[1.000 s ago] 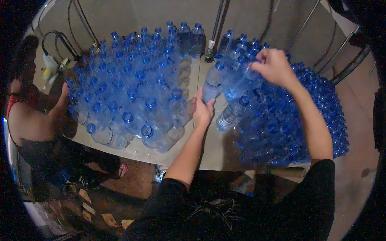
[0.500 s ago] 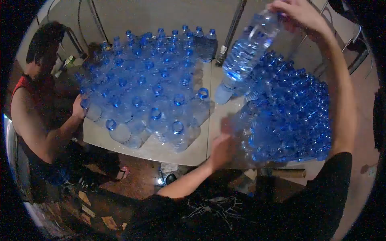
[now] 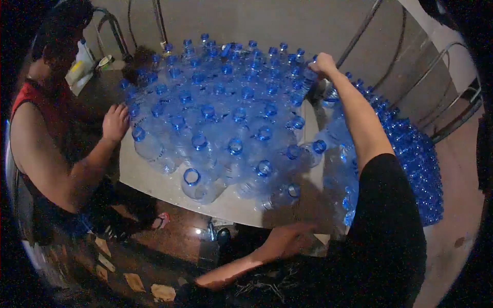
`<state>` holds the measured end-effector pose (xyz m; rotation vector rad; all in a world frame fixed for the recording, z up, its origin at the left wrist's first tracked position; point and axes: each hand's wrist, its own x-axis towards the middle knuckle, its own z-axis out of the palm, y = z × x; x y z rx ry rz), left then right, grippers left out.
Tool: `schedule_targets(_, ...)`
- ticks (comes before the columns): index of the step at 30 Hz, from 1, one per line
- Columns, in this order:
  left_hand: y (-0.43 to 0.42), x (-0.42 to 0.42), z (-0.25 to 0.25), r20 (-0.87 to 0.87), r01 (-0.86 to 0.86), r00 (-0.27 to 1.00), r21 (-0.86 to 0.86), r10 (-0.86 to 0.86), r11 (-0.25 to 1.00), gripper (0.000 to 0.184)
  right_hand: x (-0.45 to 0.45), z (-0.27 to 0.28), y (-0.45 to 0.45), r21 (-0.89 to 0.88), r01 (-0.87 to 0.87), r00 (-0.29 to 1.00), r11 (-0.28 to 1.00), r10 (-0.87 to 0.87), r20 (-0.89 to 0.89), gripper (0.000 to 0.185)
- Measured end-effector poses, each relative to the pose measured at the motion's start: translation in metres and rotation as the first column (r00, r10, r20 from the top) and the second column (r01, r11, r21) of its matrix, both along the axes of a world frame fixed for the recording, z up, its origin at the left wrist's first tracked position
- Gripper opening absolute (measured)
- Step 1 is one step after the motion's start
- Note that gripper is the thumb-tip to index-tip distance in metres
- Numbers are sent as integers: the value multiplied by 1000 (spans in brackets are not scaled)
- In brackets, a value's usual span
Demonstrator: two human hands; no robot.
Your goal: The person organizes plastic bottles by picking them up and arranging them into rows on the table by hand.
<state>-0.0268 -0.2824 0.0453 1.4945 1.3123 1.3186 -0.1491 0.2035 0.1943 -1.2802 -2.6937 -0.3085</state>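
My right hand (image 3: 322, 64) reaches to the far right corner of the upright bottle group, its fingers closed around the top of a clear plastic bottle (image 3: 310, 78). Part of that bottle is hidden by the hand and its neighbours. Low by the table's front edge, my left hand (image 3: 287, 240) is blurred, with fingers stretched to the right and nothing visible in them. Several clear bottles with blue neck rings (image 3: 234, 147) stand packed on the table. One bottle (image 3: 314, 148) leans at the right edge of this group.
A dense pile of blue-tinted bottles (image 3: 411, 154) fills the right side, partly behind my right arm. On the left sits another person (image 3: 46, 138), one hand (image 3: 117, 123) at the bottles. Metal bars (image 3: 354, 38) rise behind. The pale table (image 3: 149, 177) shows along its front edge.
My right hand has come down and left from its raised position, bringing the bottle to the back of the upright group. My left hand has drawn back from the right pile. The view has shifted.
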Motion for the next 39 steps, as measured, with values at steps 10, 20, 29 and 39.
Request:
schedule_targets(10,10,-3,-20,5,-17,1000,-57,18,998,48,12,34,-46,33,-110,983,993,104,153,57)
schedule_targets(20,36,19,-7,-166,-130,975,122,149,984,37,188,77,-223,-377,-425,857,823,500,125,37)
schedule_targets(29,64,43,1,-9,-453,891,20,454,891,32,250,38,-65,-205,-277,919,939,321,231,16)
schedule_targets(39,82,69,-32,-131,-556,813,116,568,823,21,142,14,2,53,-358,833,932,293,468,18)
